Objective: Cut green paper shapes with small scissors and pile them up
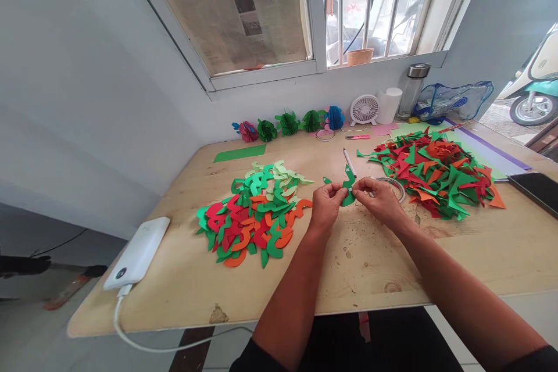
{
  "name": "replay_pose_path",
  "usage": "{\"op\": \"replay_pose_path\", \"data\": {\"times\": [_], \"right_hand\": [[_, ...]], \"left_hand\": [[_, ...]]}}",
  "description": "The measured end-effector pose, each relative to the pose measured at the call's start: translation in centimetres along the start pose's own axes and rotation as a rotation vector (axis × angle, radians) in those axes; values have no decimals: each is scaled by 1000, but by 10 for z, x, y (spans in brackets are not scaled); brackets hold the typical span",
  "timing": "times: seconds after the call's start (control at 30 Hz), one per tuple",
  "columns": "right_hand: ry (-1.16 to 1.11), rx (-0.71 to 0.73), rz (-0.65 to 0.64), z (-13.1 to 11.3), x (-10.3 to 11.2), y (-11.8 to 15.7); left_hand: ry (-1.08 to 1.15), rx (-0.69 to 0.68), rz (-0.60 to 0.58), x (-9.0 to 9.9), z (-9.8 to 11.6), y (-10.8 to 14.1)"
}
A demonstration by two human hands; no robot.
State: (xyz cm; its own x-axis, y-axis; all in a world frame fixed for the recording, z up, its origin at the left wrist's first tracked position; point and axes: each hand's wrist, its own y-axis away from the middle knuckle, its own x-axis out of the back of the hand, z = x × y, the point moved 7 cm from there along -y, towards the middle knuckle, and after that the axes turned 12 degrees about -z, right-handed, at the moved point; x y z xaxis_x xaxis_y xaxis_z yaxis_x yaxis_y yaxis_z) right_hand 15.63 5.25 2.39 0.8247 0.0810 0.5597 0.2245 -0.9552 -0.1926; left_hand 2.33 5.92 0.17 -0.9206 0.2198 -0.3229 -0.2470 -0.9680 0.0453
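Above the middle of the table, my left hand (pixel 326 204) pinches a green paper cutout (pixel 350 176) with curved arms. My right hand (pixel 380 200) has its fingertips closed on the right side of the same cutout, and small pale spots show on it. Just behind the cutout lies a white pen (pixel 347 157). A roll of tape (pixel 397 186) sits partly hidden behind my right hand. To the left spreads a pile of curved paper cutouts (pixel 248 226) in green, red and orange. On the right is a heap of pointed paper scraps (pixel 436 168) in similar colours.
Honeycomb paper figures (pixel 288 123) line the wall near a small white fan (pixel 365 109) and a glass bottle (pixel 412 93). Pink-handled scissors (pixel 357 137) lie before the fan. A cabled white power bank (pixel 138 253) is at left, a phone (pixel 538 190) at right.
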Motion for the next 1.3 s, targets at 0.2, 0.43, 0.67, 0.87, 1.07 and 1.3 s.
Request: {"op": "replay_pose_path", "data": {"times": [0.2, 0.43, 0.67, 0.87, 1.07, 1.3], "right_hand": [[22, -6, -1, 0, 0, 0], [38, -20, 6, -1, 1, 1], [40, -47, -4, -1, 0, 2], [39, -49, -1, -3, 0, 3], [57, -32, 9, -6, 1, 3], [68, -33, 28, -9, 1, 5]], "left_hand": [[-22, -20, -1, 0, 1, 1], [-50, -23, -16, -1, 3, 3], [-47, -14, -5, 0, 2, 2], [-28, -5, -14, -2, 3, 3], [-20, 0, -4, -2, 4, 3], [-24, 12, -2, -1, 2, 3]]}}
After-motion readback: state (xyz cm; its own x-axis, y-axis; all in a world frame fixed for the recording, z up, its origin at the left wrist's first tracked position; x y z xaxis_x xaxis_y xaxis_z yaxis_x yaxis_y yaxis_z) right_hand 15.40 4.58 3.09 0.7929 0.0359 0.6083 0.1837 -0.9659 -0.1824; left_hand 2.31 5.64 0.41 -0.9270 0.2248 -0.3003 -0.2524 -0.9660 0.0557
